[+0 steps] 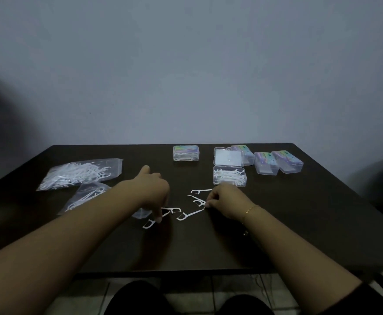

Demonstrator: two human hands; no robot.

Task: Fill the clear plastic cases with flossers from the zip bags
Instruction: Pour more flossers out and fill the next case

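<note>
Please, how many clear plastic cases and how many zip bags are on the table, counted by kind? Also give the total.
Open clear plastic case, partly filled with flossers: 1
Closed clear plastic cases, at and: 4
Zip bags holding flossers, at and: 2
Total: 7

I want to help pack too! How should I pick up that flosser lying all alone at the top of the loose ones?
Pinch the loose flosser by its straight thin handle, coming from above. It lies flat on the table, handle pointing right toward the open case, so a thumb and finger can close across it.
</note>
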